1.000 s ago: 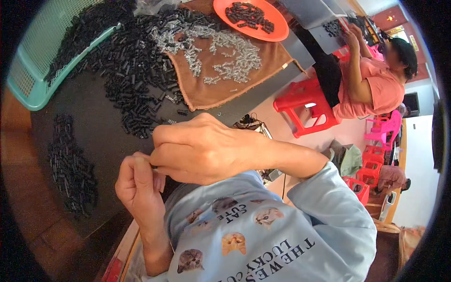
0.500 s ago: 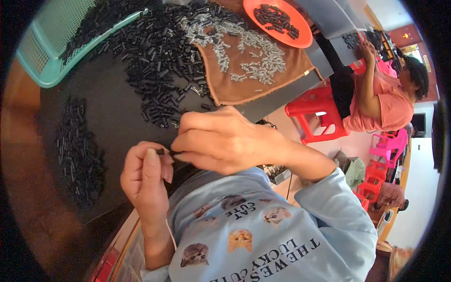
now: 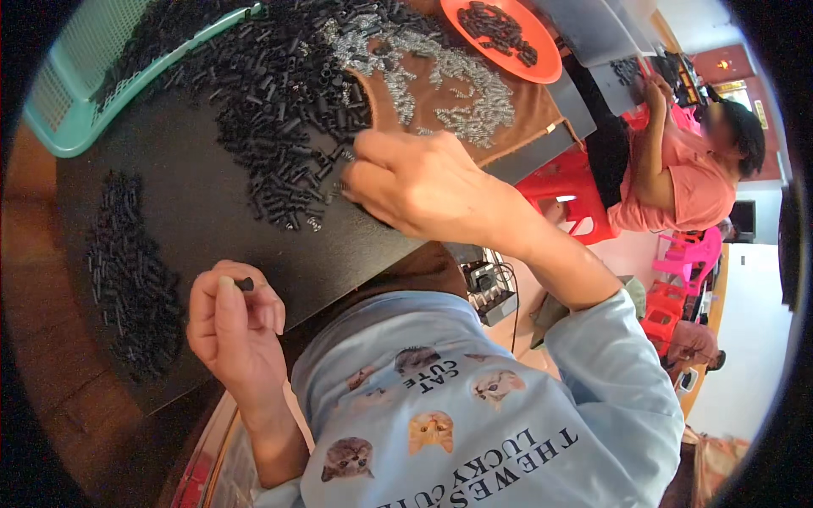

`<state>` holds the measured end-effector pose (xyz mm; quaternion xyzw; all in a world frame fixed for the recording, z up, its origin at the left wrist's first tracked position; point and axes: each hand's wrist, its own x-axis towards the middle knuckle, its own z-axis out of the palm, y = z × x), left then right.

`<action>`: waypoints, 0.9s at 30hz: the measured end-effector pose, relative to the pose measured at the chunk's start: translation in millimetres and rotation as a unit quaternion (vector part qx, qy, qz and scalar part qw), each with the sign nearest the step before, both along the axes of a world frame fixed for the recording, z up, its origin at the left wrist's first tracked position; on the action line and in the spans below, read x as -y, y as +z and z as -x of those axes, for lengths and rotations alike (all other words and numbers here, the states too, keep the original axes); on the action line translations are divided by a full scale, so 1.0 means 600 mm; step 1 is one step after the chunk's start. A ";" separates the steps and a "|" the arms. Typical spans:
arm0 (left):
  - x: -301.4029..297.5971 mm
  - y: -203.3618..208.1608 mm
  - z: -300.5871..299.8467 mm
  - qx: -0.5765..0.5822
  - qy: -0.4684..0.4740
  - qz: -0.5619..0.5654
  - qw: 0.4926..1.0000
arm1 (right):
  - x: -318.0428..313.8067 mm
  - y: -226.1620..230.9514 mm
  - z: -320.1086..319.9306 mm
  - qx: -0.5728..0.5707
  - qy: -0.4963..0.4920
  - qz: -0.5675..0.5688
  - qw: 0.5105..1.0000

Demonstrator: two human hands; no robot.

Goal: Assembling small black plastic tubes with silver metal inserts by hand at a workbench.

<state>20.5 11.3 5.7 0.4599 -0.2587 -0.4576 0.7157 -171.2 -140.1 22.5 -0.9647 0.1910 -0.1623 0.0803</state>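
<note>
Black matting (image 3: 203,203) covers our workbench, and we take the big heap of short black tubes (image 3: 271,93) at its middle as the landmark. Just beyond that heap, small metal springs (image 3: 440,93) lie scattered over a brown cloth (image 3: 517,118), seemingly kept apart from the tubes so each kind is easy to pick. Past the springs sits an orange plate (image 3: 508,38) holding more dark pieces. Left of the heap, a teal basket (image 3: 76,93) spills further tubes onto the mat. Our right hand (image 3: 423,186) reaches to the heap's near edge, fingers curled low beside a stray spring; we cannot tell whether it has closed on anything. Our left hand (image 3: 233,326), well short of the heap, pinches one small black tube (image 3: 244,284) between thumb and forefinger, raised toward us. A smaller row of black pieces (image 3: 127,271) lies left of that hand. Another person in pink (image 3: 677,169) works further along.
</note>
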 end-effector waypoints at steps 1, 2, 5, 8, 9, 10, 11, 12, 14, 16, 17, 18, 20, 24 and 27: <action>0.000 -0.002 0.000 -0.006 0.002 0.007 1.000 | 0.004 -0.003 -0.004 0.001 -0.020 0.027 0.999; 0.002 -0.005 0.000 -0.006 0.004 0.007 1.000 | 0.006 -0.005 -0.006 0.003 -0.039 0.053 0.998; 0.003 -0.009 -0.003 0.005 -0.020 0.023 1.000 | -0.014 0.026 -0.026 0.054 -0.022 -0.018 0.998; 0.001 -0.002 0.004 0.015 -0.033 -0.023 0.999 | -0.037 0.040 -0.042 0.142 0.086 -0.073 0.983; -0.001 0.012 0.012 -0.005 -0.026 -0.059 0.998 | -0.041 0.043 -0.047 0.148 0.113 -0.078 0.979; -0.001 0.016 0.017 -0.006 -0.026 -0.056 0.998 | -0.043 0.036 -0.051 0.163 0.136 -0.077 0.974; -0.001 0.018 0.022 0.000 -0.045 -0.052 0.998 | -0.043 0.026 -0.052 0.177 0.158 -0.076 0.968; 0.000 0.020 0.022 0.006 -0.064 -0.048 0.997 | -0.043 0.023 -0.053 0.194 0.173 -0.069 0.963; 0.004 0.011 0.017 0.009 -0.086 -0.038 0.996 | -0.044 0.020 -0.048 0.192 0.174 -0.059 0.964; 0.004 0.006 0.016 0.038 -0.116 -0.021 0.992 | -0.050 0.020 -0.046 0.200 0.170 -0.067 0.963; 0.003 0.006 0.018 0.044 -0.124 -0.021 0.991 | -0.048 0.020 -0.044 0.200 0.172 -0.064 0.962; 0.005 0.010 0.021 0.045 -0.124 -0.019 0.991 | -0.046 0.017 -0.041 0.201 0.168 -0.078 0.962; 0.007 0.021 0.026 0.068 -0.107 -0.073 0.989 | -0.037 0.022 -0.034 0.180 0.148 -0.077 0.969; 0.004 0.014 0.011 0.096 -0.124 -0.055 0.986 | 0.010 0.017 -0.024 0.138 0.071 -0.045 0.987; 0.009 0.015 0.004 0.088 -0.120 -0.063 0.987 | 0.039 0.024 -0.024 0.094 0.031 -0.008 0.995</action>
